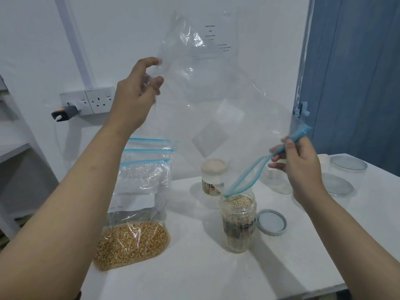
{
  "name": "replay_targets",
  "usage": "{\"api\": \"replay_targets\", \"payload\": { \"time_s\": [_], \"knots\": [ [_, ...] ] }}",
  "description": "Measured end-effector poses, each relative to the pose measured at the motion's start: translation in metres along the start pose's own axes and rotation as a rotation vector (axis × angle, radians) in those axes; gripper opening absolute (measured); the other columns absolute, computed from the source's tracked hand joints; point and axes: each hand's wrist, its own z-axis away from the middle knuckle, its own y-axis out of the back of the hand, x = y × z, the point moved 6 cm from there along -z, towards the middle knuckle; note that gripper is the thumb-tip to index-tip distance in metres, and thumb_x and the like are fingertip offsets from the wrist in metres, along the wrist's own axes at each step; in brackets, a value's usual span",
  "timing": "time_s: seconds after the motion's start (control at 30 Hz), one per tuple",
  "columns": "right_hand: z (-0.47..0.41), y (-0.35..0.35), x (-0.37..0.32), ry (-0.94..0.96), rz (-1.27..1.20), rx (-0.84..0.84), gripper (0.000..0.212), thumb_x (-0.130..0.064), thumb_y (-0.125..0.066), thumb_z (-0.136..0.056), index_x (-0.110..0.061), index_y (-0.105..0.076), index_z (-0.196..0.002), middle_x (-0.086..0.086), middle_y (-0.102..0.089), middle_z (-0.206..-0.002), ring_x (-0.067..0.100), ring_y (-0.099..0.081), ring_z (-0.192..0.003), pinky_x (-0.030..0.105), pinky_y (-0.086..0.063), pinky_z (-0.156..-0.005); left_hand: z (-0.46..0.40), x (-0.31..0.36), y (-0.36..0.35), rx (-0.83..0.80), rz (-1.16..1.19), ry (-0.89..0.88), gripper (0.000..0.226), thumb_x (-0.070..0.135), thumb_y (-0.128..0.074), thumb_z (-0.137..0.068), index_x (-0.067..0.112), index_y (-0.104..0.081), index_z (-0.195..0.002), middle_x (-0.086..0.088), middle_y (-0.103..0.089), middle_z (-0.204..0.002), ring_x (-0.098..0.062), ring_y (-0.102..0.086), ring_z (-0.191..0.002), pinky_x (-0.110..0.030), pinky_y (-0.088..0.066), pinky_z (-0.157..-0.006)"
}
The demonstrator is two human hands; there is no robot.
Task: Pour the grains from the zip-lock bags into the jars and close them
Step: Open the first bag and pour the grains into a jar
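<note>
Clear empty bag point(216, 94) held upside down above open jar point(238, 221), blue zip mouth point(244, 180) gaping just over the rim. Jar filled to the top with pale grains, standing on white bench point(205, 267), its lid point(271, 221) lying just beside. Left hand point(134, 94) pinching the bag's upper corner; right hand point(296, 163) pinching the zip end. Corn bag point(132, 232) left of jar, more bags point(149, 165) behind it
</note>
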Motion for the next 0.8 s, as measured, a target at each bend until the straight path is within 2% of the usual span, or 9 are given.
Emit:
{"api": "replay_targets", "payload": {
  "time_s": [0.27,0.5,0.7,0.8],
  "knots": [
    [-0.002,-0.001,-0.001,-0.006,-0.007,0.0,0.014,-0.019,-0.039,-0.107,-0.016,-0.052,-0.101,0.007,-0.067,-0.089,0.01,-0.058,-0.065,0.024,-0.056,-0.055,0.0,-0.005,0.001,0.015,0.017,0.011,0.03,0.027,-0.051,-0.1,0.028,-0.054,-0.13,0.006,-0.052,-0.079,-0.009,-0.054,-0.064,-0.027,-0.05,-0.073],
    [-0.007,-0.004,-0.005,0.01,-0.022,0.016,0.019,-0.019,-0.04,-0.106,-0.023,-0.052,-0.093,0.008,-0.068,-0.087,0.014,-0.056,-0.065,0.025,-0.055,-0.057,0.001,-0.011,0.006,0.043,0.018,0.027,0.03,0.03,-0.051,-0.099,0.029,-0.053,-0.13,-0.005,-0.055,-0.086,-0.008,-0.054,-0.062,-0.025,-0.048,-0.069],
    [-0.024,-0.014,-0.021,0.025,-0.069,0.011,0.017,-0.017,-0.042,-0.105,-0.018,-0.049,-0.09,0.006,-0.066,-0.082,0.014,-0.053,-0.061,0.025,-0.054,-0.055,-0.004,-0.015,0.013,0.079,0.051,0.056,0.031,0.029,-0.051,-0.099,0.026,-0.052,-0.131,0.0,-0.054,-0.081,-0.003,-0.053,-0.062,-0.02,-0.046,-0.063],
    [-0.028,-0.019,-0.015,0.01,-0.039,-0.011,0.019,-0.017,-0.042,-0.104,-0.018,-0.051,-0.088,0.01,-0.066,-0.085,0.016,-0.053,-0.062,0.025,-0.054,-0.054,-0.005,-0.015,0.014,0.082,0.028,0.048,0.032,0.028,-0.05,-0.1,0.024,-0.051,-0.131,-0.008,-0.054,-0.085,0.0,-0.053,-0.062,-0.018,-0.046,-0.061]
  ]
}}
